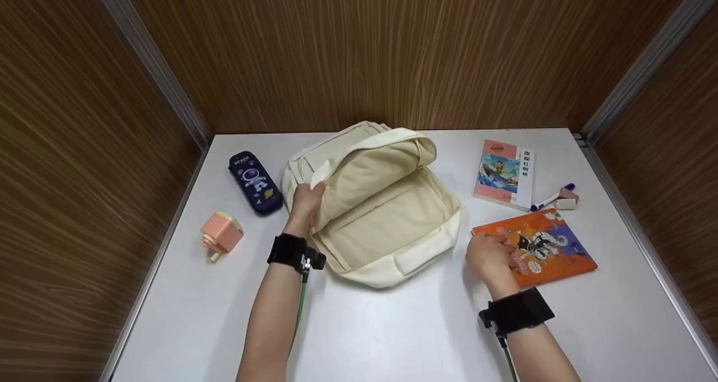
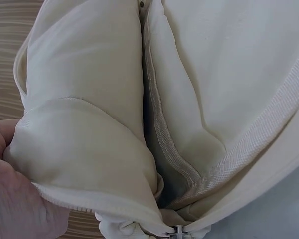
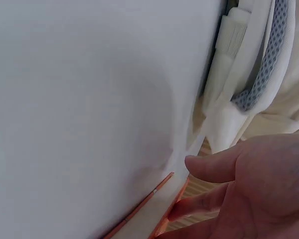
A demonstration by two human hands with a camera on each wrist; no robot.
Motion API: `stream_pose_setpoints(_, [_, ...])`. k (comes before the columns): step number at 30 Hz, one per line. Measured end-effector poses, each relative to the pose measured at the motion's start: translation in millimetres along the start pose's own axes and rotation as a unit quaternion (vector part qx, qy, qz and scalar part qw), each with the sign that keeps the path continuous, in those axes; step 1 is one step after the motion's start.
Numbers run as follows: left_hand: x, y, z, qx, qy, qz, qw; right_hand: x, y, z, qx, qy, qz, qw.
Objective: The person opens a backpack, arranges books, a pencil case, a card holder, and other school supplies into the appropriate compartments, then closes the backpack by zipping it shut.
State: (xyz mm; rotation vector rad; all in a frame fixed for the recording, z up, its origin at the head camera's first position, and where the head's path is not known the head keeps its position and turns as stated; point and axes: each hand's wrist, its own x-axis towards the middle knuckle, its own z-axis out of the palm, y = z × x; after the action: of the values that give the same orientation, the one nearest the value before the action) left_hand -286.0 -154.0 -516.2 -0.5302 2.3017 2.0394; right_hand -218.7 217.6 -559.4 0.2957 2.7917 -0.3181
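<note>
A cream backpack (image 1: 381,225) lies unzipped in the middle of the white table. My left hand (image 1: 307,205) grips the edge of its front flap (image 1: 373,177) and holds it raised. In the left wrist view, the flap's lining (image 2: 84,144) and an inner pocket (image 2: 184,114) show beside that hand (image 2: 20,204). On the right, the fingers of my right hand (image 1: 489,256) rest on the cover of a thin orange book (image 1: 561,258), near its left edge. The right wrist view shows the thumb of this hand (image 3: 259,184) apart from the book's edge (image 3: 139,206).
A navy pencil case (image 1: 255,183) with an astronaut lies left of the backpack, a pink pencil sharpener-like box (image 1: 222,232) below it. Behind the orange book are a pink-and-white book (image 1: 501,171), a blue-and-white pen (image 1: 552,198) and an eraser-like block (image 1: 566,203). Wood-grain panels (image 1: 359,56) enclose the table.
</note>
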Motion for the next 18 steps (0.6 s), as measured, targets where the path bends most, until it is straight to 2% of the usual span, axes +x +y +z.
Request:
stream_pose_setpoints(5, [-1.1, -0.9, 2.0, -0.007, 0.008, 0.012, 0.9999, -11, -8, -1.9, -0.056, 0.015, -0.082, 0.995])
stream_pose_setpoints(9, [-2.1, -1.1, 3.0, -0.014, 0.012, 0.019, 0.9996, -9, 4, -18.6, -0.019, -0.007, -0.109, 0.994])
stream_pose_setpoints(11, [-2.5, -1.1, 3.3, -0.012, 0.013, 0.022, 0.9996, -5, 16, -29.2, 0.020, -0.021, -0.101, 0.995])
stream_pose_setpoints(14, [-2.3, -2.0, 3.7, -0.006, 0.011, 0.021, 0.9997, -2, 40, -41.7, 0.076, -0.042, -0.064, 0.994])
stream_pose_setpoints(18, [-2.5, -2.7, 3.5, 0.002, 0.009, 0.017, 0.9998, -2, 72, -50.7, 0.110, -0.054, -0.003, 0.992])
